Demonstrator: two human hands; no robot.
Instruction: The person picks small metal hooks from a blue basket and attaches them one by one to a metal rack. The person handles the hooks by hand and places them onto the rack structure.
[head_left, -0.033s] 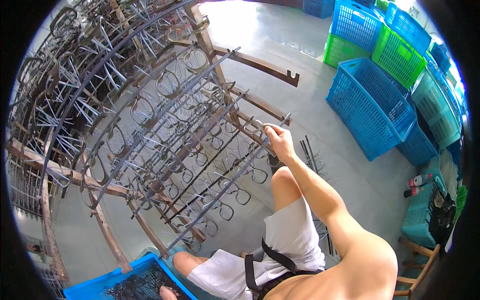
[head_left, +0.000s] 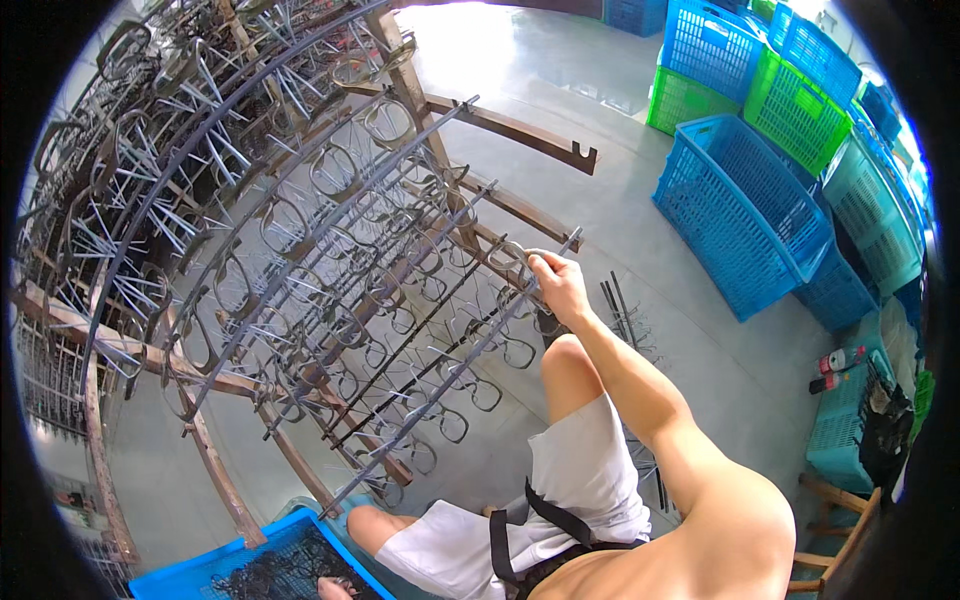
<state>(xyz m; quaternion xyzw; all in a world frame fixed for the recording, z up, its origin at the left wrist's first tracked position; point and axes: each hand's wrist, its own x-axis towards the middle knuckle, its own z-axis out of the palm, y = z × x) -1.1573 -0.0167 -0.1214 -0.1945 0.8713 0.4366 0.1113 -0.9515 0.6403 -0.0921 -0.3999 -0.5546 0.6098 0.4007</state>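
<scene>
Out in front, my right hand [head_left: 560,281] is closed, thumb and fingers pinching a dark eyeglass frame [head_left: 509,256] near the far end of a metal rod [head_left: 455,362]. More eyeglass frames [head_left: 453,427] hang along this rod on short wire prongs. At the lower edge, only part of my left hand [head_left: 336,588] shows, over a blue crate [head_left: 180,578] that holds a tangle of thin black pieces [head_left: 285,568]. Its fingers are mostly cut off by the picture's edge, so their grip does not show.
A rusty metal rack [head_left: 215,470] carries several rods of eyeglass frames on the left. Bare rack arms [head_left: 520,132] jut out ahead. Blue crates [head_left: 740,220] and green crates [head_left: 800,110] are stacked at right. Bottles [head_left: 840,360] and a wooden stool [head_left: 845,540] stand nearer.
My left hand has shifted very slightly at the lower edge. The right hand stays at the rod's end.
</scene>
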